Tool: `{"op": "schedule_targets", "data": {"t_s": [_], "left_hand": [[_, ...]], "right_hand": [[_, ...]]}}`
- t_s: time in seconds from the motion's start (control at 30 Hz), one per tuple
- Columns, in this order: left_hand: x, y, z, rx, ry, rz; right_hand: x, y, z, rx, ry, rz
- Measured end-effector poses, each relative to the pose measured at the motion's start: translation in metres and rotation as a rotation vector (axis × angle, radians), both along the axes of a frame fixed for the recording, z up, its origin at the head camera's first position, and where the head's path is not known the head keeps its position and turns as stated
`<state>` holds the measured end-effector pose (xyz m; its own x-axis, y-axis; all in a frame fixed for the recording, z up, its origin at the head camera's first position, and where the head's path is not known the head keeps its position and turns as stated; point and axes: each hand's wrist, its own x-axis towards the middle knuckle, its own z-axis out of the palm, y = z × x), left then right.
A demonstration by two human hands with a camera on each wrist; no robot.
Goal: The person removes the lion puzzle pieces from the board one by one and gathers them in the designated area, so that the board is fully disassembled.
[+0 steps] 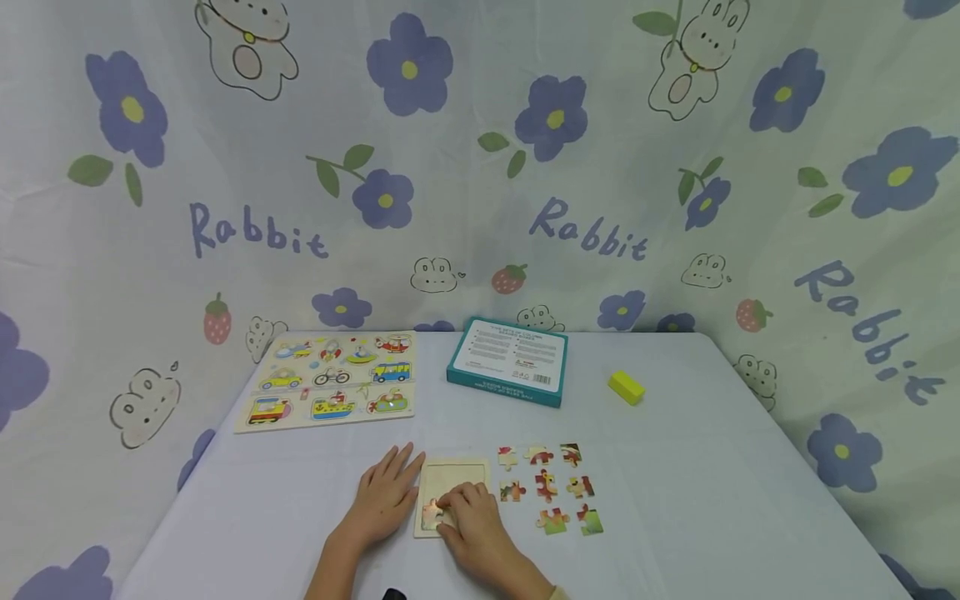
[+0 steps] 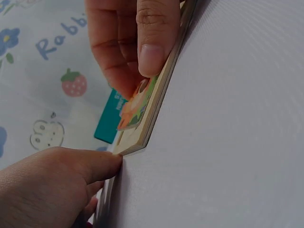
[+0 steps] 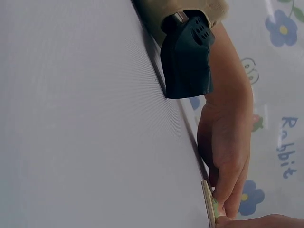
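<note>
A light wooden puzzle tray (image 1: 453, 462) lies on the white table in front of the person. In its lower left corner is a jigsaw piece (image 1: 431, 515) printed in orange and green. The right hand (image 1: 477, 523) reaches over the tray and pinches this piece between thumb and fingers; the left wrist view shows the piece (image 2: 135, 111) slightly tilted near the tray's rim. Along the tray's left side rests the left hand (image 1: 384, 497), fingers extended, its thumb (image 2: 102, 164) touching the tray's corner. Several loose jigsaw pieces (image 1: 546, 485) lie in rows right of the tray.
At the back left lies a wooden vehicle puzzle board (image 1: 332, 377). A teal-edged box (image 1: 507, 360) sits at back centre, and a yellow block (image 1: 626, 387) to its right. A patterned curtain (image 1: 465, 167) hangs behind the table.
</note>
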<state>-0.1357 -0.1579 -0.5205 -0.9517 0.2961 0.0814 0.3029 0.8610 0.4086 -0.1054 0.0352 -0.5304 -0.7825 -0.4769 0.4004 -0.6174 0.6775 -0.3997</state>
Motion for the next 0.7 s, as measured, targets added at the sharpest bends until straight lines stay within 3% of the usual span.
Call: {"op": "schedule_targets", "data": {"t_s": [0.27,0.5,0.7], "left_hand": [[-0.0003,-0.0002,-0.0009,-0.004,0.017,-0.003],[-0.0004,-0.0002,-0.0029,-0.008,0.013,-0.001],[-0.0002,-0.0001,-0.0036,0.006,0.004,0.004]], "right_hand": [[-0.0004,-0.0016,-0.0005,-0.032,-0.053,-0.009],[-0.0011,-0.0028,-0.0003,-0.079,0.018,-0.002],[-0.0011,-0.0025,0.0012,-0.139,-0.016,0.0]]}}
